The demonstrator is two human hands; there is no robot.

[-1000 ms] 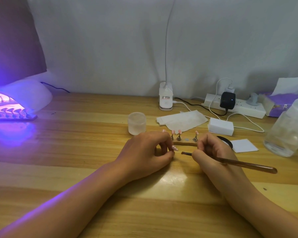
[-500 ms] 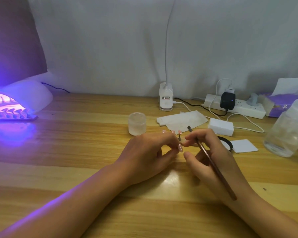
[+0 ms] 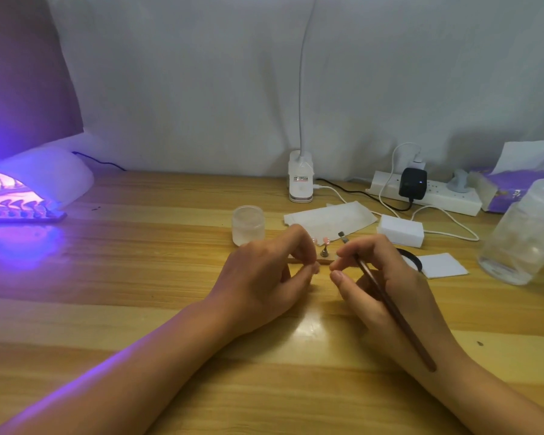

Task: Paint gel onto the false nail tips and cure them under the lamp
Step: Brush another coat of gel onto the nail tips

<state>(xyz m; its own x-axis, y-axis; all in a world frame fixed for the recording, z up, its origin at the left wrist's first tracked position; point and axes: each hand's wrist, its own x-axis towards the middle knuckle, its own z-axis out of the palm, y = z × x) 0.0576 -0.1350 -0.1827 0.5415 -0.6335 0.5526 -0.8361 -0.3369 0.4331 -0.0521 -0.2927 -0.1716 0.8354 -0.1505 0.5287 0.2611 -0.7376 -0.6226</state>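
- Left hand [image 3: 264, 277] is drawing back from the right hand [image 3: 380, 284], fingers curled; any hold unclear.
- Gripping the brush [image 3: 390, 306], the right hand is pointing its bristles away.
- Pink nail tips [image 3: 325, 240] are sitting on stands [image 3: 324, 253].

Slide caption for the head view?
Left hand and right hand, brush in its fingers, meet at the nail-tip stand; UV lamp glows left.

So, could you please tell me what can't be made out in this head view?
Head view only:
Left hand: its curled fingers hide whether they pinch anything.
Nail tips: too small to show gel; both hands cover part of the row.
Brush in the right hand: bristles too small to show gel.
Lamp: cut by the left edge; glare washes out its inside.
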